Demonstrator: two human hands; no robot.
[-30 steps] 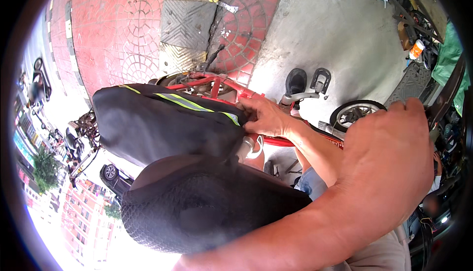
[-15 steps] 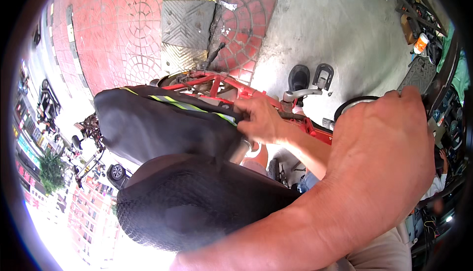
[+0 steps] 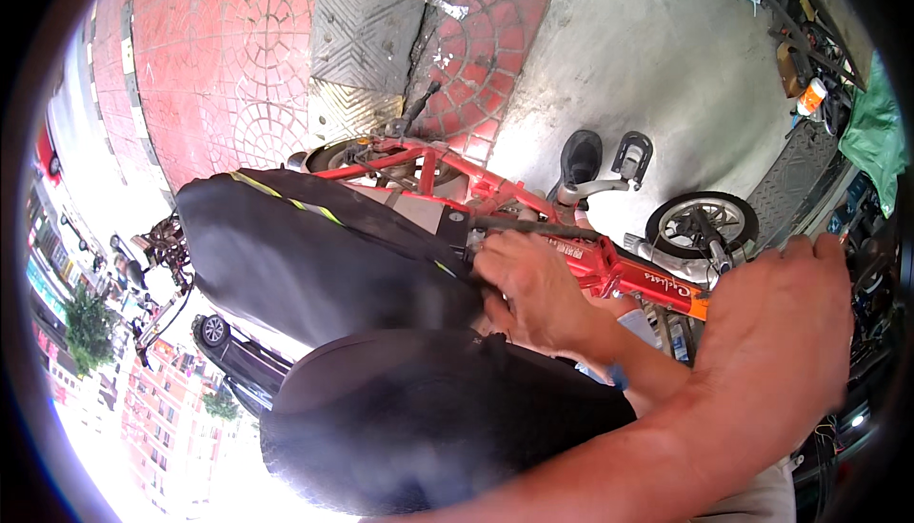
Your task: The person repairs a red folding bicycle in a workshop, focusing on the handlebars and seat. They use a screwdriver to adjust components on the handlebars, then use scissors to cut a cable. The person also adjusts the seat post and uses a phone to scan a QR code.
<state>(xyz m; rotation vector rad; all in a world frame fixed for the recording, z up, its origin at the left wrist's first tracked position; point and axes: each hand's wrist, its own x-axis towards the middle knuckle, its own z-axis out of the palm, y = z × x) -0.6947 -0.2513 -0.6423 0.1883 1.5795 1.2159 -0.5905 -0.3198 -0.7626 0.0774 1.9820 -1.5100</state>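
Head view: my left hand sits mid-frame, fingers curled around the red bike frame beside the black bag. Right hand, lower right, grip unclear. I judge I'm steadying the frame; next needs firm hold

My left hand slid along the red bike frame toward the black seat bag (my right hand rose slightly).
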